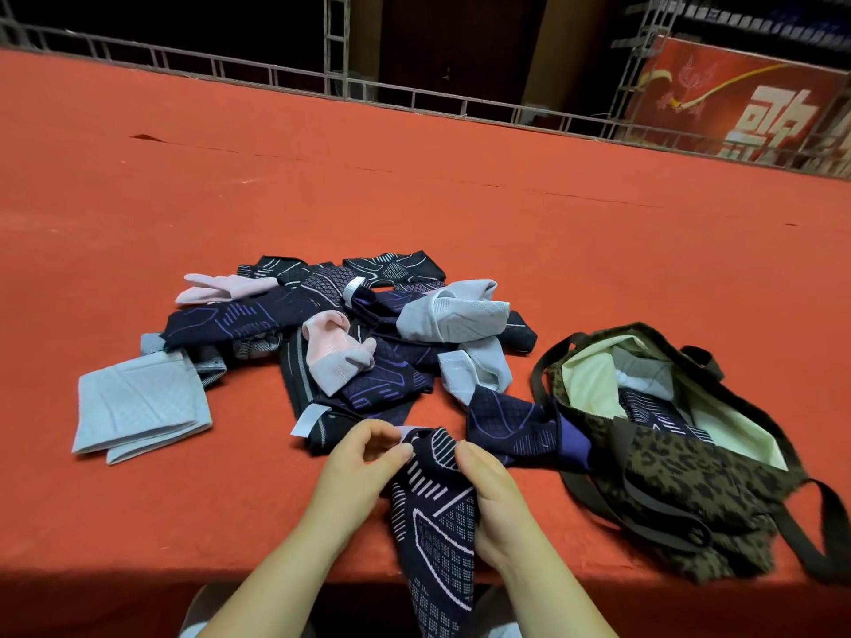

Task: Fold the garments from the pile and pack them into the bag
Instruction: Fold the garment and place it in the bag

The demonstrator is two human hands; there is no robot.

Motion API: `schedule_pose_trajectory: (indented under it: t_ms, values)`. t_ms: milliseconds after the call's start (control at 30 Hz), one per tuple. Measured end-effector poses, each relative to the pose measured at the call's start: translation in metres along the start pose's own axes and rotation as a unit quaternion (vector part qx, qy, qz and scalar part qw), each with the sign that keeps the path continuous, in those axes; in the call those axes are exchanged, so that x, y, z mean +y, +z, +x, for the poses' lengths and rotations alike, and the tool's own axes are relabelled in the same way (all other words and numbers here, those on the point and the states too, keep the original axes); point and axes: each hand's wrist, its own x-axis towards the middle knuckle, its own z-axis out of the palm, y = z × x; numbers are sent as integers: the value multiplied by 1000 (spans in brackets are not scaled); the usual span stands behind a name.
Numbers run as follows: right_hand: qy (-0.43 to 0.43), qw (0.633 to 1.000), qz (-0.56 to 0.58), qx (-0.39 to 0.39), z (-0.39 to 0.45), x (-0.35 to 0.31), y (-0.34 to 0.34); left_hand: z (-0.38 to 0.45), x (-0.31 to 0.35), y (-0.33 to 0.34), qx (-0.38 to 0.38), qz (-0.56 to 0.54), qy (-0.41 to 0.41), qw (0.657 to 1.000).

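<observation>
Both hands work at the near edge of the red-covered table (414,186), gripping one dark patterned garment (437,536) between them. The left hand (364,467) has its fingers curled and pinches the garment's upper end together with a pale tag; the right hand (488,495) curls round the cloth's right side, thumb on top. The garment hangs from the hands over the near edge, its lower part dropping out of view.

By size, the table comes first, its cloth running to the far edge, where a metal rail (276,76) stands, with a red banner (746,99) beyond the far right corner. Next is the pile (359,324), spread across the middle of the table a little toward the near edge: dark navy pieces with purple and white line patterns, mixed with pale grey-blue and pink ones, lying tangled and overlapping. The leopard-print bag (681,462) lies on its side near the right part of the near edge, its mouth open toward the pile, pale lining showing; dark patterned and grey pieces lie inside. Its dark straps trail on the cloth. A navy garment with purple trim (515,430) lies just beside the bag's mouth, touching it. Smaller, a folded grey-blue garment (138,407) rests flat at the pile's left, apart from the hands.
</observation>
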Motion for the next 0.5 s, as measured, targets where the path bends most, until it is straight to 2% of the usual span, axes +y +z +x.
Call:
schedule_pose_trajectory:
  t_ms: [133,233,400,500]
  values:
    - [-12,999,30,-42,-4,-6,5,-2,-2,-3,-18,-51,-66,996]
    - [-3,997,42,-58,-4,-8,6,-3,1,-5,-57,-61,-56,995]
    - [10,998,62,-21,-1,-1,-3,-4,8,-10,-101,-62,-50,992]
    - [8,998,56,26,-1,-2,-6,-3,13,-14,-64,-142,-72,985]
